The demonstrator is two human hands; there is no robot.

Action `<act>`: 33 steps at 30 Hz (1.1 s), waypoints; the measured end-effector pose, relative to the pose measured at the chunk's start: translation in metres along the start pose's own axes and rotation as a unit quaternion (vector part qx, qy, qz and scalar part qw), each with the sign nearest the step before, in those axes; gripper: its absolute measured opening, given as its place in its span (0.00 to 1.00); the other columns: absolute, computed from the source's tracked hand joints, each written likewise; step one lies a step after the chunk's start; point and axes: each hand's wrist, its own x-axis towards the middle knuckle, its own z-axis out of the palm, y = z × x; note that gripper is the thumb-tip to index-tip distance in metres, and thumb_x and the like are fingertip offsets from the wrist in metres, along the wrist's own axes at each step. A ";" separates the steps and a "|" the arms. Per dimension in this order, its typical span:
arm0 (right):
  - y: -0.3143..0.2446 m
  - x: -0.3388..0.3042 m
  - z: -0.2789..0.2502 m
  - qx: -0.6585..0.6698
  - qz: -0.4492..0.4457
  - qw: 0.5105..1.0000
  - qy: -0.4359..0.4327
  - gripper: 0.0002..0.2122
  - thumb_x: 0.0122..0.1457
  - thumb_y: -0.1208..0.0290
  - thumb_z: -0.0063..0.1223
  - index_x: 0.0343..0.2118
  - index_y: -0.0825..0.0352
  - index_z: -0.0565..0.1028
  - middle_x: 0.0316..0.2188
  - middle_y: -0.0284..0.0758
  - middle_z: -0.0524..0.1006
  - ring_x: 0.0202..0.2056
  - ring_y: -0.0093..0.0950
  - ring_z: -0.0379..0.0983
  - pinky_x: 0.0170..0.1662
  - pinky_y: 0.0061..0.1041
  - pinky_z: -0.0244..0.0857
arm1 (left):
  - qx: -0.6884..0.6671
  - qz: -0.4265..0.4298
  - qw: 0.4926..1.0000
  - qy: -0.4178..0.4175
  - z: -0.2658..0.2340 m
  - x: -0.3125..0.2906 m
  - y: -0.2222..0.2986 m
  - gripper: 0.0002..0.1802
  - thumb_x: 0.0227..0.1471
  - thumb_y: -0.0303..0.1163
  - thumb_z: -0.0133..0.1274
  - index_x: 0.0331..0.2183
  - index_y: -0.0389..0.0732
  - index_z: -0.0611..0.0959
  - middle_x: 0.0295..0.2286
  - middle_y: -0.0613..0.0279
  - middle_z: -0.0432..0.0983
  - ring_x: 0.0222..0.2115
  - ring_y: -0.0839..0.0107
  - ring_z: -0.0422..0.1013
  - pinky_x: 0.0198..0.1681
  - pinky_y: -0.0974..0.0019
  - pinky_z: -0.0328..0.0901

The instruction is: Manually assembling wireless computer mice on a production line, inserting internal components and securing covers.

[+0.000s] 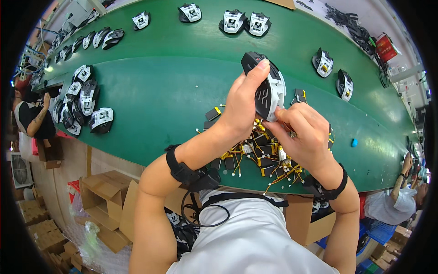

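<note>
Above the green table, my left hand [240, 101] grips a black and white computer mouse [276, 90], tilted on its side with the thumb over the black shell. My right hand [306, 133] is closed at the mouse's lower end, its fingertips pinched against the white frame. What the pinch holds is hidden, though a bit of thin wire shows by the fingers. Under both hands lies a loose pile of small black batteries [266, 161] with yellow tape and thin wires ending in white plugs.
Mice stand clustered [87, 98] on the left of the green table [150, 96], with others along its far side. A small blue object [354, 143] lies at the right. Cardboard boxes [107, 196] are below the near edge. Co-workers sit at far left [39, 116] and far right [393, 205].
</note>
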 end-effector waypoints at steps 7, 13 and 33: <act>-0.005 -0.010 -0.007 0.392 0.321 0.857 0.095 0.15 0.56 0.78 0.53 0.47 0.72 0.70 0.35 0.37 0.78 0.37 0.20 0.74 0.41 0.20 0.67 | 0.057 0.102 0.981 -0.157 -0.016 0.002 0.003 0.35 0.54 0.54 0.39 0.54 0.36 0.64 0.41 0.43 0.73 0.42 0.56 0.72 0.45 0.56 0.69; 0.001 -0.005 -0.006 0.622 0.362 0.693 -0.045 0.15 0.59 0.74 0.48 0.47 0.76 0.68 0.42 0.40 0.76 0.44 0.24 0.73 0.49 0.23 0.64 | 0.113 0.183 0.962 -0.166 -0.002 -0.009 0.011 0.53 0.47 0.63 0.46 0.62 0.39 0.47 0.43 0.40 0.70 0.43 0.54 0.71 0.47 0.54 0.67; -0.002 -0.013 0.000 0.657 0.390 0.646 0.004 0.20 0.55 0.79 0.47 0.52 0.78 0.65 0.42 0.39 0.76 0.43 0.22 0.73 0.48 0.21 0.64 | 0.139 0.276 0.934 -0.181 0.005 -0.011 0.001 0.61 0.40 0.60 0.58 0.60 0.33 0.45 0.41 0.42 0.70 0.40 0.57 0.73 0.43 0.56 0.70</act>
